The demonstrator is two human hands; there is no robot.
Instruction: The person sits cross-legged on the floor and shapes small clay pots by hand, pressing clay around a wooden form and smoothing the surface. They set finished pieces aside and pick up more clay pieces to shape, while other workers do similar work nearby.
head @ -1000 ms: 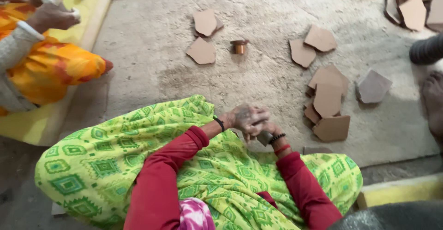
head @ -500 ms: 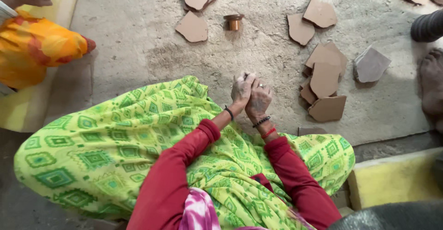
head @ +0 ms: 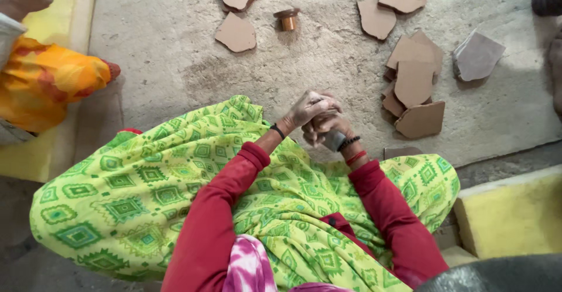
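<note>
Left hand (head: 304, 111) and right hand (head: 325, 129) pressed together over the lap, both grips pinching a grey clay lump (head: 335, 141), flat angular brown clay slabs (head: 413, 83) on rough concrete floor (head: 164, 46), small copper-coloured spool (head: 287, 19)

just the one cam on your head, looking pretty much straight down, your hands (head: 319, 119) close in at centre frame, lap filling the bottom, concrete floor (head: 164, 46) stretching off up top, no second view
</note>
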